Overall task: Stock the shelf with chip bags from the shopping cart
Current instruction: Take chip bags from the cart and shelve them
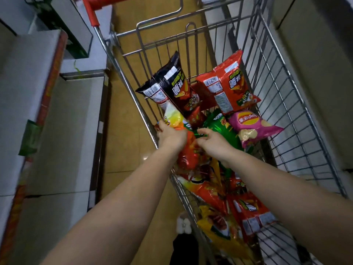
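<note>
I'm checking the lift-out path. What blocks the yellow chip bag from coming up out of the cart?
The black chip bag leans over the yellow chip bag, which the left hand grips. Otherwise the shopping cart is open above.

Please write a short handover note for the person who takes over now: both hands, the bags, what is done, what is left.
Left hand: inside the cart, gripping the yellow bag at its near end.
Right hand: fingers curled at the green bag; a firm hold cannot be told.
Other bags lie in the cart: black bag, red bag, pink bag, more nearer the person.
Shelf stands to the left.
Done: no bag visibly placed yet.
Left: lift bags out, stock the shelf.
</note>
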Demonstrator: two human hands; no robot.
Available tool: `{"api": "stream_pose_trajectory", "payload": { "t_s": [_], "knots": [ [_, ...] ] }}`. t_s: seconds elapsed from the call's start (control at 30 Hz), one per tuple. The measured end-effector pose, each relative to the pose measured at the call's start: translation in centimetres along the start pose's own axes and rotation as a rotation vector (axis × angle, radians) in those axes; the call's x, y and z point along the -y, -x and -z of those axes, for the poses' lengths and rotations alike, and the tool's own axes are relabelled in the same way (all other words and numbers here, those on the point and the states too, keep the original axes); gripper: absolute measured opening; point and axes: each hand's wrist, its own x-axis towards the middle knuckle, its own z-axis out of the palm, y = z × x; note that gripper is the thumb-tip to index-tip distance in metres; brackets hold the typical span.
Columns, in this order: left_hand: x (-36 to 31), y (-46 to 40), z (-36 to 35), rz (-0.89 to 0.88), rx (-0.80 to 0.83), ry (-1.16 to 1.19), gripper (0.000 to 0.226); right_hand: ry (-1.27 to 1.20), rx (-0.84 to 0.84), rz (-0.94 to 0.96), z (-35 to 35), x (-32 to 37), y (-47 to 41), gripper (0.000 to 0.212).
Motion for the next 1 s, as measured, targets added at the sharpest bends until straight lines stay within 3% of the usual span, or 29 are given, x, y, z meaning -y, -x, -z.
{"api": "stream_pose_trajectory", "payload": {
  "t_s": [0.17, 0.3, 0.67, 0.83, 0.9, 1.0],
  "knots": [
    [0.3, -1.3, -0.2, 0.053, 0.104, 0.155, 0.050, -0.202, -0.010, -0.097, 0.1, -1.6, -1.1, 0.046],
    [0.7, -1.2, -0.5, 0.052, 0.205, 0.158, 0.045, -0.314, 0.071, -0.161, 1.2, -3.5, -1.1, 0.051],
    [2.4, 0.2, -1.7, 0.084, 0.262, 0.156, 0.064, -0.543, 0.032, -0.183, 2.4, -6.8, 0.5, 0.034],
    [2.3, 1.2, -1.5, 0.101, 0.405, 0.213, 0.099, -0.715, 0.077, -0.155, 4.1, -6.4, 1.1, 0.022],
    [2.0, 1.7, -1.4, 0.088, 0.478, 0.242, 0.119, -0.723, 0.146, -0.140, 4.5, -6.2, 1.5, 0.030],
    [1.9, 2.1, -1.3, 0.082, 0.515, 0.309, 0.108, -0.685, 0.207, -0.163, 5.1, -6.1, 1.6, 0.048]
  ]
}}
